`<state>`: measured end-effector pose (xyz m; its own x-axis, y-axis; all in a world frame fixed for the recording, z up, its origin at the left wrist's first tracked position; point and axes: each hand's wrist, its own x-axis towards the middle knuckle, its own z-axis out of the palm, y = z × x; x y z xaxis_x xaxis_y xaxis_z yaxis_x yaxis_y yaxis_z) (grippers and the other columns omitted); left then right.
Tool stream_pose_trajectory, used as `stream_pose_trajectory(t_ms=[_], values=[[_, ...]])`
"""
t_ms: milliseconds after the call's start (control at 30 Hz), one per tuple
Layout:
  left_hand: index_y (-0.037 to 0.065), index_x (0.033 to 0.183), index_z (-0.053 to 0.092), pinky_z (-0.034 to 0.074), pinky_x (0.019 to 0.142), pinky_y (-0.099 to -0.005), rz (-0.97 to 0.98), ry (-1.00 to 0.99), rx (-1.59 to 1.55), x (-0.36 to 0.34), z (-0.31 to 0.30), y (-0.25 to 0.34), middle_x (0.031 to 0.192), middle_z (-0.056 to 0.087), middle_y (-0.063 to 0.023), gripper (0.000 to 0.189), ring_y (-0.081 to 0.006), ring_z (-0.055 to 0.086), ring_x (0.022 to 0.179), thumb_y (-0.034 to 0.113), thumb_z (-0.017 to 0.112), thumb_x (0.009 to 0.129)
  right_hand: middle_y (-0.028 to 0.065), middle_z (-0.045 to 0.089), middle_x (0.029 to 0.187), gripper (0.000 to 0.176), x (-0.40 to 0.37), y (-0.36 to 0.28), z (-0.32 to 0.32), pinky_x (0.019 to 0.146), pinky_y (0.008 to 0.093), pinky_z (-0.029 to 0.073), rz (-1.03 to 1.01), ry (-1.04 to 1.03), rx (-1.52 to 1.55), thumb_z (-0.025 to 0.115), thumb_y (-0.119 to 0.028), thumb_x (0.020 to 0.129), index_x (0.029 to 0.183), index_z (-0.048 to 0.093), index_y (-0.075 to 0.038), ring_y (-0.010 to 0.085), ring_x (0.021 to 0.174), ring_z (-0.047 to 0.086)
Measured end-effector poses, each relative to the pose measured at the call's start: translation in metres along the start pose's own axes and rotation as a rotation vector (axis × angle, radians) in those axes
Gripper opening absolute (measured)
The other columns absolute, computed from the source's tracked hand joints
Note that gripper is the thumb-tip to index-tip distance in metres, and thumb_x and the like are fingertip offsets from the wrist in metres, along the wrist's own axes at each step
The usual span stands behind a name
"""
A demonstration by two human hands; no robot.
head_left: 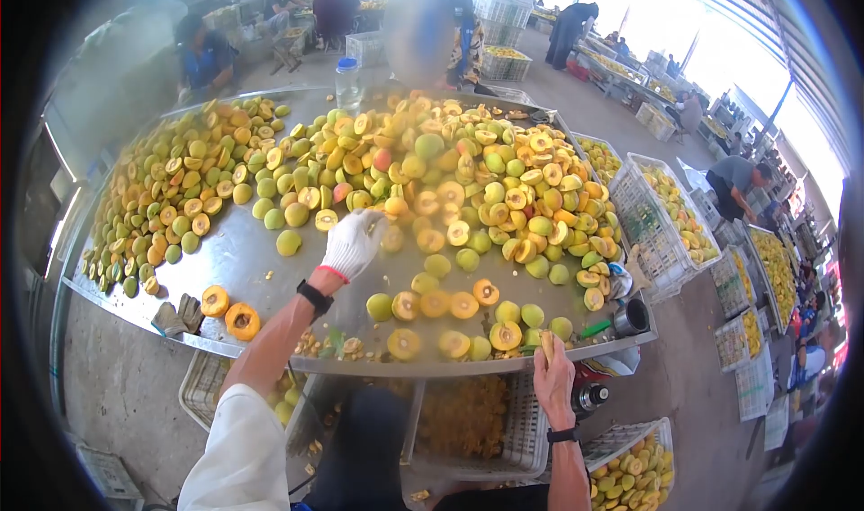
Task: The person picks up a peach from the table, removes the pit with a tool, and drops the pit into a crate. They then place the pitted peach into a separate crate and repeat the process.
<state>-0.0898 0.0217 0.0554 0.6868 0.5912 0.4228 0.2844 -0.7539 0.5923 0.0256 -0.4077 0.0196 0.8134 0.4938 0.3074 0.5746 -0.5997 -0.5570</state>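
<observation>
My left hand (353, 244), in a white knitted glove with a red cuff, reaches over the metal table. Its fingers are stretched towards the pile, and the fingertips are at an orange peach half (394, 207); a smear on the lens blurs the contact. Yellow-green peaches (531, 196), many cut in half and some showing pits, are heaped across the table. Bare and closed, my right hand (553, 380) is at the table's front edge. A tan, wooden-looking piece (547, 344) sticks up from its fingers; the rest is hidden. Several loose peaches and halves (454, 344) lie between the hands.
Grey gloves (178, 316) lie at the front left edge. A dark metal cup (631, 316) and a green-handled tool (596, 328) are at the right corner. Crates (661, 223) of fruit stand right of and under the table. A plastic jar (347, 83) stands behind; people work beyond.
</observation>
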Motion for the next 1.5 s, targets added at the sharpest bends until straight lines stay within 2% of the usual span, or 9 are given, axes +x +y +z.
stream_pose_trajectory(t_ms=[100, 367, 567, 700, 833, 1133, 1200, 1367, 1500], values=[[0.006, 0.11, 0.073, 0.055, 0.082, -0.0447, -0.044, -0.041, 0.174, 0.041, 0.029, -0.032, 0.102, 0.072, -0.0184, 0.029, -0.0362, 0.071, 0.093, 0.03, 0.066, 0.096, 0.0276, 0.069, 0.112, 0.034, 0.003, 0.004, 0.009, 0.082, 0.0499, 0.055, 0.088, -0.015, 0.002, 0.061, -0.018, 0.101, 0.129, 0.06, 0.0, 0.0472, 0.101, 0.067], [0.006, 0.117, 0.07, 0.055, 0.091, -0.0456, 0.051, 0.187, 0.182, 0.115, 0.079, -0.051, 0.118, 0.07, -0.0165, 0.031, -0.0354, 0.066, 0.11, 0.028, 0.066, 0.096, 0.0288, 0.068, 0.106, 0.033, 0.008, 0.002, 0.008, 0.08, 0.0508, 0.053, 0.02, 0.003, 0.01, 0.059, -0.018, 0.102, 0.129, 0.059, 0.001, 0.049, 0.097, 0.066], [0.008, 0.126, 0.066, 0.053, 0.095, -0.048, 0.159, 0.319, 0.058, 0.158, 0.096, -0.011, 0.128, 0.067, -0.0159, 0.041, -0.0372, 0.065, 0.114, 0.03, 0.071, 0.091, 0.0291, 0.069, 0.101, 0.034, 0.007, 0.011, 0.014, 0.078, 0.0524, 0.054, 0.05, 0.005, 0.004, 0.06, -0.02, 0.101, 0.128, 0.059, -0.001, 0.0493, 0.094, 0.067], [0.015, 0.141, 0.054, 0.052, 0.098, -0.0496, 0.19, 0.29, 0.133, 0.198, 0.121, -0.005, 0.138, 0.06, -0.0149, 0.063, -0.0381, 0.063, 0.116, 0.034, 0.075, 0.085, 0.0297, 0.069, 0.099, 0.034, 0.007, 0.013, 0.014, 0.075, 0.0523, 0.054, 0.062, 0.012, -0.023, 0.06, -0.021, 0.101, 0.127, 0.059, 0.0, 0.0494, 0.091, 0.067], [0.016, 0.147, 0.05, 0.052, 0.1, -0.0487, 0.046, 0.06, 0.162, 0.217, 0.14, -0.013, 0.145, 0.056, -0.0153, 0.077, -0.0386, 0.062, 0.121, 0.04, 0.078, 0.078, 0.0294, 0.069, 0.098, 0.033, 0.01, 0.01, 0.012, 0.074, 0.0523, 0.054, 0.084, -0.009, -0.032, 0.061, -0.022, 0.101, 0.127, 0.059, 0.0, 0.0489, 0.09, 0.067], [0.019, 0.155, 0.042, 0.054, 0.101, -0.0445, 0.266, -0.217, -0.014, 0.146, 0.145, -0.029, 0.15, 0.055, -0.016, 0.087, -0.0361, 0.065, 0.121, 0.046, 0.075, 0.079, 0.0283, 0.068, 0.094, 0.031, 0.011, 0.006, 0.011, 0.073, 0.0532, 0.053, 0.054, 0.018, 0.003, 0.061, -0.02, 0.101, 0.124, 0.059, 0.0, 0.0489, 0.088, 0.067], [0.024, 0.156, 0.04, 0.054, 0.099, -0.0446, 0.114, -0.428, 0.098, 0.113, 0.098, 0.037, 0.142, 0.061, -0.0165, 0.086, -0.0362, 0.066, 0.119, 0.048, 0.073, 0.081, 0.0283, 0.068, 0.094, 0.03, 0.009, 0.005, 0.01, 0.072, 0.0531, 0.052, 0.09, -0.013, -0.015, 0.061, -0.02, 0.101, 0.124, 0.059, 0.0, 0.0489, 0.088, 0.067], [0.024, 0.15, 0.051, 0.053, 0.1, -0.045, 0.392, -0.336, 0.022, 0.069, 0.136, 0.024, 0.141, 0.062, -0.018, 0.066, -0.0372, 0.066, 0.119, 0.036, 0.067, 0.087, 0.0289, 0.068, 0.093, 0.031, 0.008, 0.008, 0.012, 0.072, 0.0533, 0.052, 0.046, 0.013, -0.029, 0.06, -0.02, 0.101, 0.124, 0.059, 0.001, 0.0493, 0.088, 0.067], [0.022, 0.147, 0.054, 0.054, 0.098, -0.0454, 0.273, -0.377, -0.028, 0.061, 0.119, 0.033, 0.141, 0.062, -0.0173, 0.059, -0.0363, 0.066, 0.118, 0.028, 0.065, 0.09, 0.0291, 0.068, 0.093, 0.03, 0.01, 0.007, 0.011, 0.072, 0.0538, 0.052, 0.088, -0.023, -0.03, 0.06, -0.021, 0.101, 0.123, 0.059, 0.001, 0.0495, 0.088, 0.066]])
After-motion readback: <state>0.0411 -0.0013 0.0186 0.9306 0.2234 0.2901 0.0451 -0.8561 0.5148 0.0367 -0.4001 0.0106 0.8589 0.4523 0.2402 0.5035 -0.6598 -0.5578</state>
